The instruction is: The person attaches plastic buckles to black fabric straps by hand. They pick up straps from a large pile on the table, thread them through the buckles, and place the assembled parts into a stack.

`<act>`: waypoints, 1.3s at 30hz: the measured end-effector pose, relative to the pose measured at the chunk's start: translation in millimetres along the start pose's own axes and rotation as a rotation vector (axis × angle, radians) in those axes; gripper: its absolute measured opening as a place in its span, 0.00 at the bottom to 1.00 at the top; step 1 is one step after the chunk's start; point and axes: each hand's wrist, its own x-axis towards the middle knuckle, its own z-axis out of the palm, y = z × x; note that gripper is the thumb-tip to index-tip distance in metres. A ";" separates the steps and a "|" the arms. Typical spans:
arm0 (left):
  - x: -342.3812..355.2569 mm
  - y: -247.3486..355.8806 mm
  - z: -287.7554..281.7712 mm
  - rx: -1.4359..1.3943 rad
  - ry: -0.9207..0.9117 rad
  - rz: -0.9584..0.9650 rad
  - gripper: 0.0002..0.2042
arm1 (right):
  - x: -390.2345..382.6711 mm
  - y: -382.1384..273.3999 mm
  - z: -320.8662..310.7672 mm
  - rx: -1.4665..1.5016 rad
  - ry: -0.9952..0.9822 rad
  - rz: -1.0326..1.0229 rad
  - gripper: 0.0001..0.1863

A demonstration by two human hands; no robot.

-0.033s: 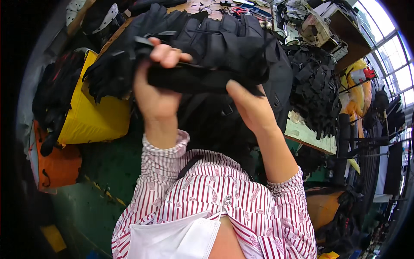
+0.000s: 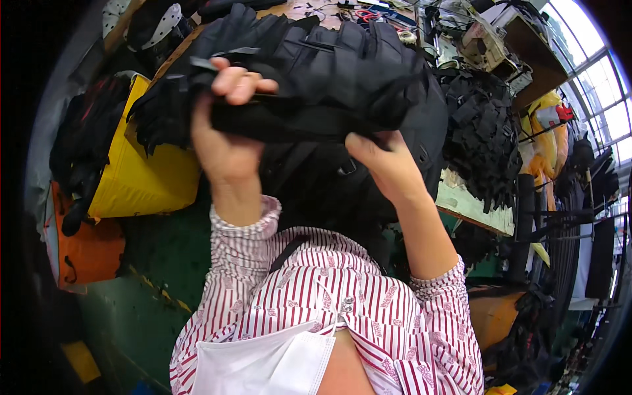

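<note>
- Work piece: soft black fabric bag-like piece (image 2: 289, 118), upper centre of frame, raised in front of a dark heap of black fabric bags (image 2: 431, 125); its edges are blurred.
- Your left hand (image 2: 230, 151): fingers curled over the piece's left end, gripping.
- Your right hand (image 2: 394, 168): thumb on its lower right edge, pinching; fingers mostly hidden.
- Progress, judged: piece picked up and in handling, not yet set down. Whether its handling is nearly finished: cannot tell.
- Remaining: brown wooden tabletop (image 2: 280, 10), top of frame, carries red-handled scissors (image 2: 368, 14), unheld.
</note>
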 end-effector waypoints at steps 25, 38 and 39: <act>-184.8 70.5 -81.1 0.628 0.575 -0.253 0.16 | -65.7 129.7 -62.2 -0.440 -0.201 0.235 0.26; -138.7 -21.7 -105.0 0.436 0.430 -0.521 0.16 | -36.0 122.9 -96.0 -0.362 0.010 0.196 0.20; -136.9 -24.2 -107.2 0.432 0.431 -0.526 0.16 | -34.6 121.1 -95.3 -0.263 0.042 0.186 0.19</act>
